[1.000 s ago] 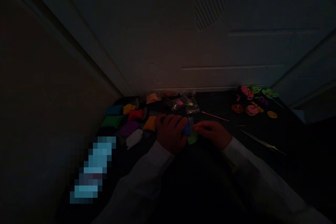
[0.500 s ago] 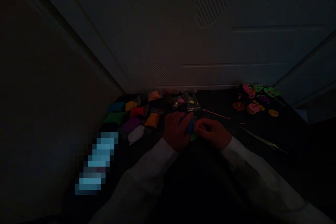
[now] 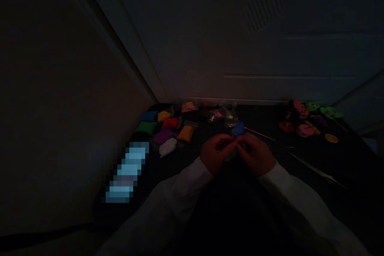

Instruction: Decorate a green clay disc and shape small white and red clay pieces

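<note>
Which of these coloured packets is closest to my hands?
The deep blue packet, just beyond where your left hand and right hand come together; the teal packet and white packet lie farther off, to the left.

We see a slim pink rod [image 3: 259, 133] lying slantwise on the dark tabletop [image 3: 192, 150]. Left of the rod we find a plump orange packet [image 3: 186, 133], a purple packet [image 3: 163, 136], a red packet [image 3: 171, 122], a green packet [image 3: 146, 127] and a crumpled white packet [image 3: 168, 148]. Just beyond the rod's left end lies a clear plastic bag [image 3: 231, 121] with something yellow inside. Right of the rod we make out a round yellow disc [image 3: 331, 138] and a long, pale, pointed tool [image 3: 318, 171], perhaps scissors, though the gloom leaves us unsure. Behind the rod stands a pale panel [image 3: 216, 56] with ribbed hearts.
</note>
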The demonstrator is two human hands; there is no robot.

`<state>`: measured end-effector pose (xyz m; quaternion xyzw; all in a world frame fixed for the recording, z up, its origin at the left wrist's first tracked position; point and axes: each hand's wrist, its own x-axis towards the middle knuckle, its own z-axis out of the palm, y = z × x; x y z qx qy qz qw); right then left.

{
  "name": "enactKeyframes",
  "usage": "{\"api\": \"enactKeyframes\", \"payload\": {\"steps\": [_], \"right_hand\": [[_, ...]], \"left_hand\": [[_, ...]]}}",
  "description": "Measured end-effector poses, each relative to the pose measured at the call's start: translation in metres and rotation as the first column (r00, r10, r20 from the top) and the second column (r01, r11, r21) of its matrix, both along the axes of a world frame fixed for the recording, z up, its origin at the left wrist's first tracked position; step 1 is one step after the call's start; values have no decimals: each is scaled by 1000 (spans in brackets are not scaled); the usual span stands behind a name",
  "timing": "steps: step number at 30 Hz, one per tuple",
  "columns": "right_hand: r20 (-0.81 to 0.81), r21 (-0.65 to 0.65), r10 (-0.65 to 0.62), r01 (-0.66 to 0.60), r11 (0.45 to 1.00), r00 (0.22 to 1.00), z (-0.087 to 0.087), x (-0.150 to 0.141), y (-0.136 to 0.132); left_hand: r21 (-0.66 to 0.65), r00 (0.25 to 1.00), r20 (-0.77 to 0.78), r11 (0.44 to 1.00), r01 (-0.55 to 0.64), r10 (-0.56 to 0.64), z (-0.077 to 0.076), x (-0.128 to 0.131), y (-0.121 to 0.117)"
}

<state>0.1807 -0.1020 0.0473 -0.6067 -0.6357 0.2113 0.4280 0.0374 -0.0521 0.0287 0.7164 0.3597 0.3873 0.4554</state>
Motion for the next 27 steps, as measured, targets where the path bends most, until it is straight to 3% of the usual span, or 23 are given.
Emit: {"api": "enactKeyframes", "payload": {"steps": [5,14,27], "right_hand": [[124,27,21,-24,999,992,-9,1,3],[203,41,35,-44,998,979,-11,2,5],[261,76,35,-56,996,965,-14,4,5]], "left_hand": [[-180,999,-7,983,38,-40,-2,-2,8],[-380,991,-17,917,119,-135,-6,-3,15],[-469,995,10,878,94,-101,-19,4,17]]}}
